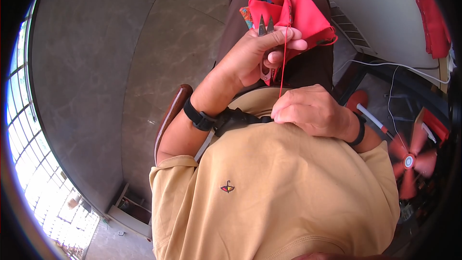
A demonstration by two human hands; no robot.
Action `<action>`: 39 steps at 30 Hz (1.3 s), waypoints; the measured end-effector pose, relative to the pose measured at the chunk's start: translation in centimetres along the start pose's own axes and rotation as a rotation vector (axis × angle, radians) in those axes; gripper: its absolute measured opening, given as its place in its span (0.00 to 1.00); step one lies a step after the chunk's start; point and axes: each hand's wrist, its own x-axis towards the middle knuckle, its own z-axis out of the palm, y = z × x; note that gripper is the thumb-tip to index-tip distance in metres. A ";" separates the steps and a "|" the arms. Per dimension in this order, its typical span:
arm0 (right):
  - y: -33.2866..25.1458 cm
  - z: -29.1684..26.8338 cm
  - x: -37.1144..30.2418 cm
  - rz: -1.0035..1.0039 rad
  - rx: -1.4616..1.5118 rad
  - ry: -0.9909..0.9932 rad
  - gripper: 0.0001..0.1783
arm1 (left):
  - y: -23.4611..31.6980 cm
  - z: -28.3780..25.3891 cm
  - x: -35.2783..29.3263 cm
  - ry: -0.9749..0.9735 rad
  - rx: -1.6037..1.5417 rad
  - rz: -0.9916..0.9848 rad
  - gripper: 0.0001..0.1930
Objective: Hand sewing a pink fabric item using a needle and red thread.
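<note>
On my lap lies a folded piece of red cloth (308, 12) with a flowered print on part of its inner side. My left hand (262, 50) pinches the near edge of this cloth between thumb and fingers. Tucked in the same hand is a pair of small scissors (262, 26), with two dark pointed blades standing out past the thumb and part of a handle showing under the palm. A red thread (284, 67) runs taut from the cloth edge down to my right hand (308, 110). That hand is closed in front of my belly, its fingertips pinching the thread; whether a needle is there is hidden.
At the right, a red-bladed fan (408, 162) stands near white cables (394, 63). Beyond it is a white box-shaped appliance (385, 19) with more red cloth (429, 14) hanging beside it. A wooden armrest (169, 118) is by my left elbow; a barred window (29, 135) is far left.
</note>
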 end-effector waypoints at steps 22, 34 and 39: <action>2.7 -3.2 0.2 0.547 0.380 0.229 0.02 | -0.9 -2.9 -0.2 -0.168 -0.150 -0.004 0.11; 5.5 -3.2 4.1 0.280 -0.403 0.152 0.03 | -1.2 -4.3 -1.6 -0.130 -0.210 -0.108 0.11; 6.4 -3.7 5.1 0.321 -0.374 0.088 0.03 | -1.3 -4.9 -1.4 -0.180 -0.294 -0.154 0.11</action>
